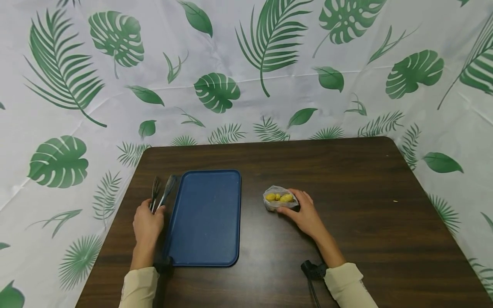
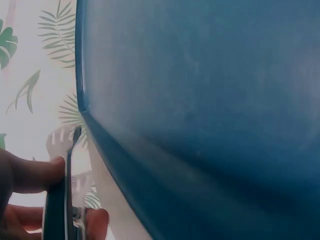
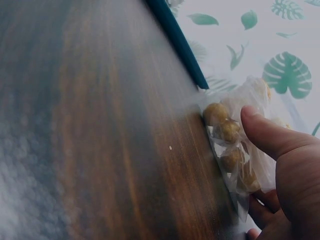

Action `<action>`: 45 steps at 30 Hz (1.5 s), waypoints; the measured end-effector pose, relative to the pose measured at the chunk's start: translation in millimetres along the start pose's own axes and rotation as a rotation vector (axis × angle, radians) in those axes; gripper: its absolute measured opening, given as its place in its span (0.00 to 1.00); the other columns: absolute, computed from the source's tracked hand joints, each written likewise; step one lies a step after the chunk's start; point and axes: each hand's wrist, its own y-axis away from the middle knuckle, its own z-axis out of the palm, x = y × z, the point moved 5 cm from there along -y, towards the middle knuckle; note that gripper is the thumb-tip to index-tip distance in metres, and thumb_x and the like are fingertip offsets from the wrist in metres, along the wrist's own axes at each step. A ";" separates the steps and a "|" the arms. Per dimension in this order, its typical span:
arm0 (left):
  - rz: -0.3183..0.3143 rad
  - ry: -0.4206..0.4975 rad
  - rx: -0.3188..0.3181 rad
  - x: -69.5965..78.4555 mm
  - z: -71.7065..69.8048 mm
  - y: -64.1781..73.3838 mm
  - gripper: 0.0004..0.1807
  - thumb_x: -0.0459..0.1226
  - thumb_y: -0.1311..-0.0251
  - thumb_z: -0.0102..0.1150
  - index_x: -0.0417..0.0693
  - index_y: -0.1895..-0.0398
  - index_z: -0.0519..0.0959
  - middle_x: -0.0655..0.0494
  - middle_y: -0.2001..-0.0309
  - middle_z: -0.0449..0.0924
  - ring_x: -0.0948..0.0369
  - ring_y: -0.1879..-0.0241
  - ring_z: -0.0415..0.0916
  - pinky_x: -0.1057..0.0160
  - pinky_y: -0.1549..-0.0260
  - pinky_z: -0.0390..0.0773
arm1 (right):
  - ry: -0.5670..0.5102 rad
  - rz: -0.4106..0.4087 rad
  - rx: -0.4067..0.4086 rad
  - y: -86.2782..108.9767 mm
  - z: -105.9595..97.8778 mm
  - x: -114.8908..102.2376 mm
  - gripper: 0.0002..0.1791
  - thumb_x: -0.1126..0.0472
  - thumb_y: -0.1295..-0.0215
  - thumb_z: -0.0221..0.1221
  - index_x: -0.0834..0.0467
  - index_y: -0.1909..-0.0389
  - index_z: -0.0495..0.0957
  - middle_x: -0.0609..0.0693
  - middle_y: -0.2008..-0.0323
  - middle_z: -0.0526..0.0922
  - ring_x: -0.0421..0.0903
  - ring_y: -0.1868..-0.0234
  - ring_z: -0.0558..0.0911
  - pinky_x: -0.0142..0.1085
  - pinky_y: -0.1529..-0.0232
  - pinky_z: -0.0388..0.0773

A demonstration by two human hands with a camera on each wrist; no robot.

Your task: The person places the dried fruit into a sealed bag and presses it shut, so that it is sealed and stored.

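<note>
From the head view, metal tongs (image 1: 161,193) are gripped by the left hand (image 1: 148,225) just left of a blue tray (image 1: 206,218), while a clear bag of yellow pieces (image 1: 280,198) is clasped by the right hand (image 1: 304,214). At the left wrist, the tongs (image 2: 62,192) are pinched between thumb and fingers beside the tray (image 2: 200,110). At the right wrist, the bag (image 3: 240,150) is held by curled fingers on the wooden table (image 3: 100,140).

Bright even light, soft shadows, wide-angle edge bending, blurred hazy wrist views

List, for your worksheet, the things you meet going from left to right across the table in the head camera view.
Left hand gripping the tongs → blue tray → clear bag of yellow pieces → right hand holding that bag, all on the dark wooden table.
</note>
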 end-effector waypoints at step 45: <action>0.627 0.120 -0.598 214.8 132.1 86.9 0.25 0.37 0.23 0.52 0.40 0.26 0.70 0.43 0.41 0.81 0.47 0.51 0.83 0.45 0.51 0.80 | 0.180 -0.038 0.086 22.6 -29.3 -38.6 0.34 0.48 0.39 0.73 0.55 0.35 0.74 0.53 0.44 0.78 0.51 0.45 0.80 0.52 0.43 0.77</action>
